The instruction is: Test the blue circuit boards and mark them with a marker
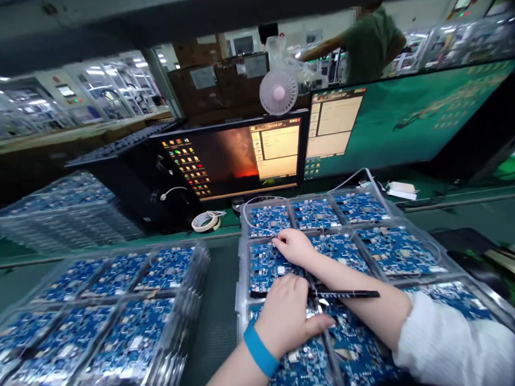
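Blue circuit board (271, 266) — right hand (294, 247) touching; left hand (285, 313) holds marker (345, 294)

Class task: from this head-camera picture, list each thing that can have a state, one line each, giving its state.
Left hand, curled over a circuit board.
Right hand, fingertips on a board beside a white cable.
Black marker, level between the hands.
Monitor, switched on, windows open.
Desk fan, sitting on the monitor.
Clear tray, full of blue boards.
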Available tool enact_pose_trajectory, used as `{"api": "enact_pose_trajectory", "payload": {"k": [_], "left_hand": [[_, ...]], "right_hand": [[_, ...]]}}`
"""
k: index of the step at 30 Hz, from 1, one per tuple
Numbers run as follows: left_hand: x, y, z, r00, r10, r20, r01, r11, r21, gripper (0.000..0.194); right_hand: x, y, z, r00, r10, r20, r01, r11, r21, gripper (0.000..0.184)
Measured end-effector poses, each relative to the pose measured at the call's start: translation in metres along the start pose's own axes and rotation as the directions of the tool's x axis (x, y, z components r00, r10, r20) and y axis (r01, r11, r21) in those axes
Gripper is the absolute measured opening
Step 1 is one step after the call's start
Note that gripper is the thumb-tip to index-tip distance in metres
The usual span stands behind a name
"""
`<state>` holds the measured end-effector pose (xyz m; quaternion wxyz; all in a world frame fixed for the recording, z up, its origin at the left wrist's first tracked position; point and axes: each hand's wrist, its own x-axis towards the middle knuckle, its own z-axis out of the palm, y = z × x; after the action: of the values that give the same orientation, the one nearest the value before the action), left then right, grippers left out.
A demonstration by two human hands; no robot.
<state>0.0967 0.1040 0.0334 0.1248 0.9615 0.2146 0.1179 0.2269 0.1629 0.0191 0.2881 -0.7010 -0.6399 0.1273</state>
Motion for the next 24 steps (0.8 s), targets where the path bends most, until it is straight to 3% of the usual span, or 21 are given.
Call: {"api": "enact_pose_trajectory", "payload": {"k": [15,24], "left_hand": [[0.0,0.001,0.002,1.0,-0.016,-0.003,0.016,1.0,-0.012,0.069],[-0.001,0.0,0.002,1.0,-0.019,-0.004,0.019,0.998,-0.053,0.065]], "right_hand": [[-0.001,-0.005,0.0,0.999,0.038,0.021,-0.035,0.992,-0.122,0.031],[-0.002,-0.011,-0.004,0.996,-0.051,0.077,0.067,0.972,-0.224,0.029]]}}
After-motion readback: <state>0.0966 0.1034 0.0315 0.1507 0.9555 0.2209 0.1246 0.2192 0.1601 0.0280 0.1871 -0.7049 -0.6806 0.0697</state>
